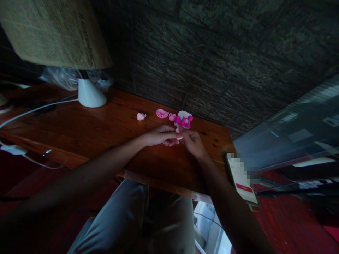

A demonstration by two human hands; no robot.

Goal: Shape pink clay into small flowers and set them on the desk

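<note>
Over the wooden table, both hands meet around a small pale pink piece [179,134] that looks like modelling clay. My left hand [160,136] is closed, its thumb pressing the piece from the left. My right hand [192,140] pinches the same piece from the right, and its fingertips partly hide it. Just beyond the fingers lie bright magenta shaped pieces [182,121] against a white piece [184,114]. Beside them are a small pink piece [172,116] and a pink oval, shell-like piece [162,113]. Farther left rests a pale pink lump [141,116].
A lamp with a white base [91,94] and a printed fabric shade [58,35] stands at the table's back left, its white cable [39,110] trailing left. Behind the table [113,121] rises a dark brick wall [212,63]. A phone [242,180] lies at the right edge.
</note>
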